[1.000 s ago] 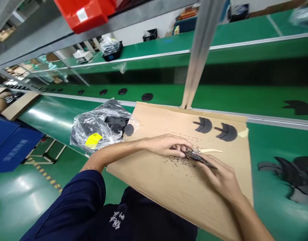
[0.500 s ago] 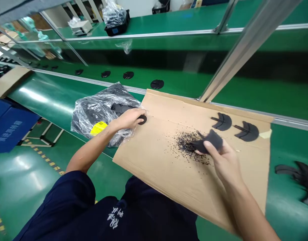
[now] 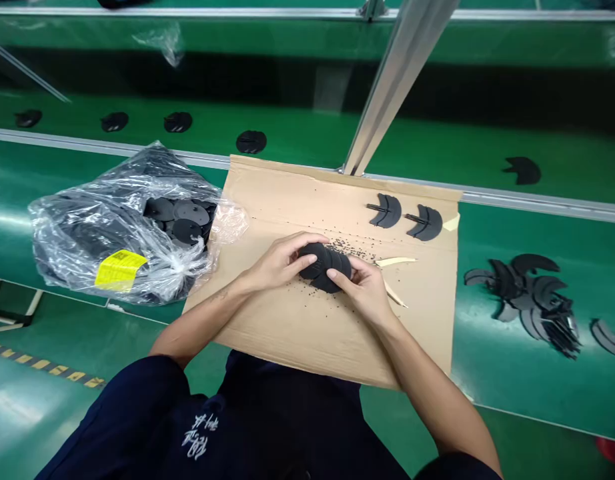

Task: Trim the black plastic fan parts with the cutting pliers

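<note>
Between finger and thumb, my left hand (image 3: pixel 280 261) pinches a flat black disc (image 3: pixel 311 256). My right hand (image 3: pixel 368 288) grips a black crescent-shaped piece (image 3: pixel 338 263), which touches the disc or overlaps it. Both hands are low over a cardboard sheet (image 3: pixel 267 333), above a scatter of tiny black bits (image 3: pixel 355 249). Two pale pointed strips stick out beside my right hand; the upper strip (image 3: pixel 397 261) lies on the cardboard, and whether they join is hidden. Farther back on the sheet lie two black crescent pieces with stems, a left one (image 3: pixel 386 211) and a right one (image 3: pixel 425 223).
A clear plastic bag (image 3: pixel 95 220) of black discs (image 3: pixel 190 215) lies left of the cardboard. To the right is a heap of black curved pieces (image 3: pixel 532 293). A metal post (image 3: pixel 395 87) rises behind the sheet. Several black pieces lie along the green surface beyond the rail (image 3: pixel 547 208).
My left hand has come from the bag to the middle with a disc. The crescent piece in my right hand now meets that disc. The camera view has shifted.
</note>
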### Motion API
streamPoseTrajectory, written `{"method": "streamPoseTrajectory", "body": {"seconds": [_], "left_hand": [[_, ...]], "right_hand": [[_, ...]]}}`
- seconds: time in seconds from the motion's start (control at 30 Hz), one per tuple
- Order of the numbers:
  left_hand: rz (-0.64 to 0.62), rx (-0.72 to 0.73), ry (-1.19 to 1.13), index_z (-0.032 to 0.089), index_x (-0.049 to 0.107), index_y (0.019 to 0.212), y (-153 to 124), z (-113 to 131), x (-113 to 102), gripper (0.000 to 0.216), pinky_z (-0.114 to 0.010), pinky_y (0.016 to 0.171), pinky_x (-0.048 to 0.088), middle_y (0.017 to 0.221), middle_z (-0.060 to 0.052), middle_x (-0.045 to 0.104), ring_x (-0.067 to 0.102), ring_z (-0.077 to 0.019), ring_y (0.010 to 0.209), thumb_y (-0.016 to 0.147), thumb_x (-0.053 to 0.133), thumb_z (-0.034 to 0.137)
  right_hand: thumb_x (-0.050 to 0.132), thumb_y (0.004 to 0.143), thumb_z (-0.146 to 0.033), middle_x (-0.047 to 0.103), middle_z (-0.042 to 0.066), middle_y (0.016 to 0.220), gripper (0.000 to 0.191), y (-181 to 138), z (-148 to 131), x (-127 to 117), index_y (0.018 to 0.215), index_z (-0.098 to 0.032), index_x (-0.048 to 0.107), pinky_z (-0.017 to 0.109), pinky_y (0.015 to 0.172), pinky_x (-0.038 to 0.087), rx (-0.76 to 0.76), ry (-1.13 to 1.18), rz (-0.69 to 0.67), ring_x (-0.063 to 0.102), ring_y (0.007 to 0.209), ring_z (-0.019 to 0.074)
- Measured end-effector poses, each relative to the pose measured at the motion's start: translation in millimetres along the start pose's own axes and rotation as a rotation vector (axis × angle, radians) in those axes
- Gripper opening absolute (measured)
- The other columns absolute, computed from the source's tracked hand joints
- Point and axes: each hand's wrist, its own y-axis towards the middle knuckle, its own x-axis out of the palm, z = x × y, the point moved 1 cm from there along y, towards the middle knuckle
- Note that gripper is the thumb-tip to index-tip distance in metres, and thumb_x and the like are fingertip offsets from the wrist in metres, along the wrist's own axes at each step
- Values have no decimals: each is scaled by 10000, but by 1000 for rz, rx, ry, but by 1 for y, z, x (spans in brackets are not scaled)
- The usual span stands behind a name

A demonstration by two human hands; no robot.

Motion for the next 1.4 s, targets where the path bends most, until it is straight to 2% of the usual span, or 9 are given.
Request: {"method": "streamPoseTrajectory", "body": {"seconds": [0.17, 0.37, 0.57, 0.67, 0.8, 0.87, 1.03, 1.17, 1.4], "left_hand": [[124, 96, 136, 209, 599, 1330, -8, -4, 16, 350, -289, 894, 590, 1232, -103, 727, 717, -178, 1051, 1008, 553, 340], [190, 213, 274, 220, 578, 1393, -13, 1, 21, 380, -339, 987, 602, 1212, -100, 725, 703, -186, 1123, 1022, 531, 287], [280, 238, 406, 192, 653, 1314, -20, 7, 23, 332, -311, 988, 630, 1183, -90, 746, 719, -177, 1106, 1015, 554, 296], [265, 131, 203, 187, 684, 1275, -20, 3, 21, 335, -312, 922, 650, 1152, -95, 758, 737, -183, 1034, 998, 589, 350], [239, -149, -241, 160, 648, 1331, -17, -8, 12, 471, -195, 537, 596, 848, -43, 769, 674, -97, 583, 957, 642, 447], [263, -166, -299, 153, 652, 1328, -16, -9, 11, 485, -166, 488, 556, 836, -38, 773, 647, -79, 538, 936, 675, 439], [308, 147, 28, 176, 708, 1243, -16, -1, 17, 323, -277, 871, 644, 1148, -102, 772, 745, -176, 1030, 948, 679, 303], [333, 362, 339, 171, 648, 1322, -18, 3, 21, 348, -311, 968, 641, 1174, -96, 763, 736, -166, 1088, 977, 620, 202], [336, 339, 330, 169, 623, 1353, -18, 2, 23, 378, -302, 983, 634, 1169, -103, 751, 727, -171, 1093, 978, 621, 218]], "right_hand": [[870, 676, -577, 581, -42, 660, 456, -2, 3, 3, 826, -189, 682, 257, 582, 526, 24, 55, -7, 551, 600, 120], [875, 680, -569, 617, -28, 703, 439, -3, 7, 5, 805, -196, 680, 270, 622, 546, 21, 68, 37, 585, 637, 131], [879, 685, -556, 671, -12, 771, 423, -4, 8, 6, 829, -205, 692, 294, 706, 585, 2, 31, 77, 650, 710, 153], [897, 658, -559, 675, -15, 745, 438, -3, 8, 4, 806, -205, 684, 292, 681, 585, 15, 59, 64, 644, 677, 149], [921, 621, -564, 690, -16, 726, 470, 1, 5, 0, 779, -200, 671, 288, 662, 586, 63, 168, 27, 627, 635, 135], [925, 620, -561, 680, -22, 718, 472, 1, 3, -1, 768, -200, 659, 264, 642, 569, 47, 172, 52, 607, 622, 121], [884, 674, -586, 581, -45, 643, 474, -1, 3, 1, 740, -202, 615, 227, 557, 501, 13, 82, 38, 533, 572, 101], [873, 690, -588, 560, -47, 647, 469, -2, 5, 2, 748, -206, 608, 229, 561, 499, -24, 69, 57, 531, 579, 103], [896, 675, -559, 592, -42, 669, 464, -2, 8, 4, 764, -198, 619, 241, 604, 537, -16, 98, 2, 574, 603, 108]]}}
